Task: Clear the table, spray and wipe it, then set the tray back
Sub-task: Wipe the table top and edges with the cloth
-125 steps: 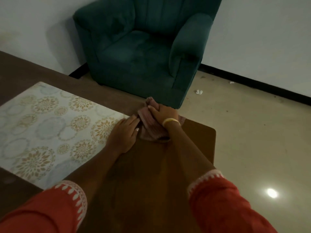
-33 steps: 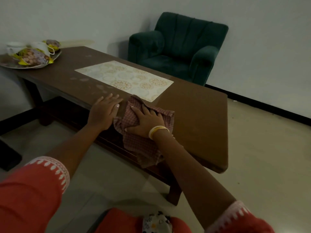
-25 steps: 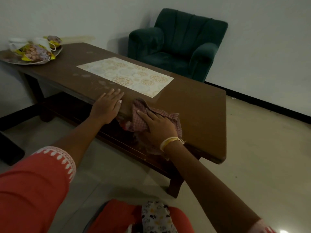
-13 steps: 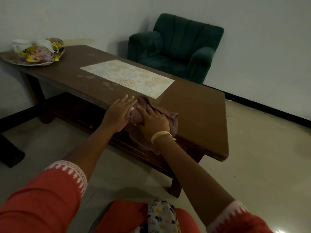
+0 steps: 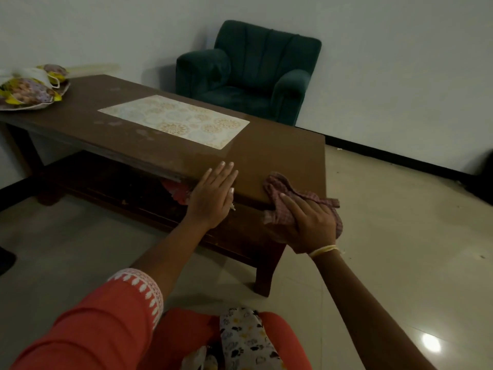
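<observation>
Her right hand [image 5: 306,222] lies over the checked cloth [image 5: 282,193] with fingers fairly straight and pressing it against the table's near edge; whether the thumb hooks under the cloth I can't tell. The left hand [image 5: 213,196] rests flat on the same edge just beside it, fingers straight and close together, nothing held. Half a second ago the two hands were touching over the cloth; now the right has slid toward the corner of the table [image 5: 280,156] and the hands sit apart — I'd say she is finishing the rim on that end, so the wiping is well along but not done. The brown top carries a patterned mat [image 5: 173,120] in its middle and faint pale smears beside it. The tray [image 5: 29,102] waits at the far end, piled with packets — not yet set back. A green armchair [image 5: 248,73] stands against the white wall behind.
</observation>
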